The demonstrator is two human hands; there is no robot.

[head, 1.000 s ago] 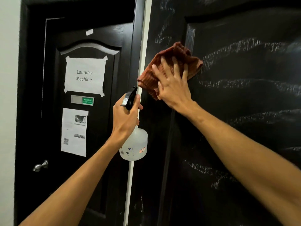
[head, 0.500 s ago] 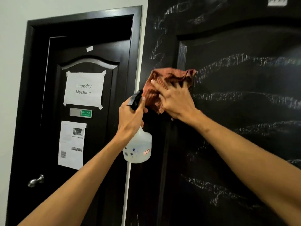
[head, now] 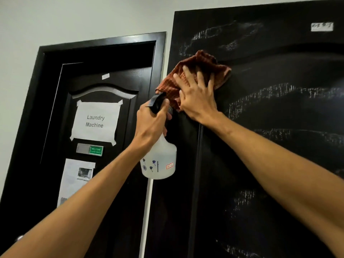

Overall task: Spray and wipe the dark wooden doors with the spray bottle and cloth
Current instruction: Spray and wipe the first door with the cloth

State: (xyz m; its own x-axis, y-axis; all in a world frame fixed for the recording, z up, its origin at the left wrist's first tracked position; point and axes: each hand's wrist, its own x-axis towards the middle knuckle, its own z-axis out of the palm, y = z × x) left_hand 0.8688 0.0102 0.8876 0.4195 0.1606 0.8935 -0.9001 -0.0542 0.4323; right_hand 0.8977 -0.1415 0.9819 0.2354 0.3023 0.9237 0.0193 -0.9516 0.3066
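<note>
Farthest left of the fingers we see the left door (head: 46, 164), dark, set in its frame and well apart from both hands. Taped to it are a paper sign (head: 95, 121) reading "Laundry Machine", a green plate (head: 96, 150) under that, and a printed notice (head: 78, 179) lower still, partly hidden by the left forearm.

Next we come to the left hand (head: 150, 125). Its fingers are curled tight round the neck of the spray bottle (head: 160, 161), whose pale see-through body hangs below them, in front of the light strip of wall (head: 148, 211) between the doors. The black trigger head (head: 157, 102) sticks up above the thumb, just beside the cloth's lower edge; we cannot tell whether they touch.

Right of that, the right hand (head: 197, 97) lies flat on the reddish-brown cloth (head: 201, 60), its fingers (head: 200, 79) straight and spread apart, pressing the cloth against the right door (head: 279, 164). The bunched cloth reaches above the fingertips and out to both sides.

Whitish streaks (head: 260, 95) cross the dark wood above, right of and below these fingers. A small white label (head: 322, 27) sits far up to their right.
</note>
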